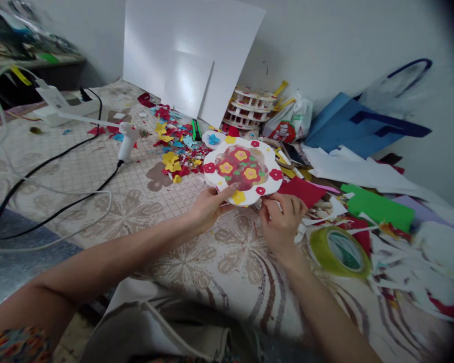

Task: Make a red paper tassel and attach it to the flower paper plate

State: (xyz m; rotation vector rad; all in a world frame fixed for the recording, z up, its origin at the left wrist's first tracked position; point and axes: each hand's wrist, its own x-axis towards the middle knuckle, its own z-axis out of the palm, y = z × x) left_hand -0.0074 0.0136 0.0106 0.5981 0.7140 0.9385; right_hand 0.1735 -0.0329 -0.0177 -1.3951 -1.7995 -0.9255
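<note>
A white scalloped craft piece (221, 151) with a round middle is held up over the table, tilted toward me. Red and yellow flowers and small green leaves decorate it. My left hand (214, 204) grips its lower left edge, thumb on the front. Just under its lower right rim, my right hand (283, 219) has its fingers curled together; whether anything small is between them is hidden. Left of the piece lie yellow, blue and red flower cut-outs (171, 161). A white glue gun (126, 143) with a black cord stands farther left.
A roll of yellow-green tape (327, 252) and coloured foam sheets (378, 206) lie at the right, among white scraps. A power strip (66, 108) with cables sits far left. White boards (181, 45) lean on the wall, beside a tiered white craft (249, 106) and a blue bag (357, 126).
</note>
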